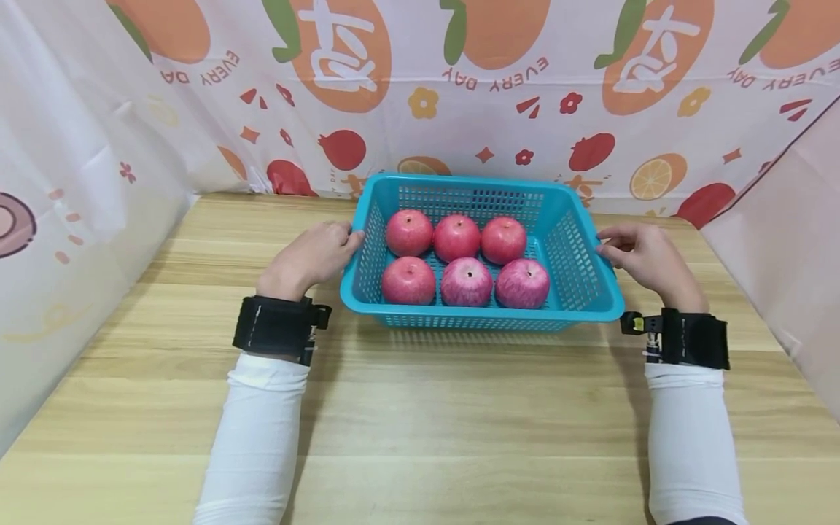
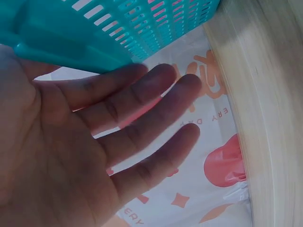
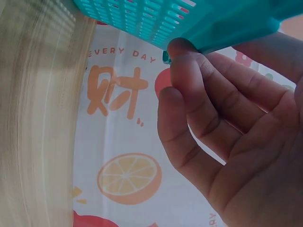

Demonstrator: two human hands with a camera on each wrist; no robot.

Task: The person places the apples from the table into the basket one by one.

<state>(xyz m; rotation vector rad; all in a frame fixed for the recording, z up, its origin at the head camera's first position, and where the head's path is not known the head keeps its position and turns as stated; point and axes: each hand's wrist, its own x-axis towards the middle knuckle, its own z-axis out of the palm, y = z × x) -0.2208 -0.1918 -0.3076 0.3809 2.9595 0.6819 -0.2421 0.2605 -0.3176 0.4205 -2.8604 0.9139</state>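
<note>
A turquoise plastic basket [image 1: 482, 314] with perforated walls is in the middle of the head view. Inside it, red apples [image 1: 457, 238] lie in two rows of three; two in the near row are streaked pinkish [image 1: 466, 283]. My left hand [image 1: 313, 255] grips the rim at the left end, thumb on top and index finger underneath; the other fingers [image 2: 156, 161] spread free in the left wrist view. At the opposite end my right hand [image 1: 646, 255] pinches the rim, its fingertips [image 3: 182, 49] curled under the edge. Whether the basket's bottom touches the table cannot be told.
The wooden tabletop [image 1: 420, 423] extends in front of the basket and to both sides. A white cloth printed with fruit [image 1: 485, 109] hangs right behind the basket. Pale cloth sides [image 1: 79, 219] close off the left and right.
</note>
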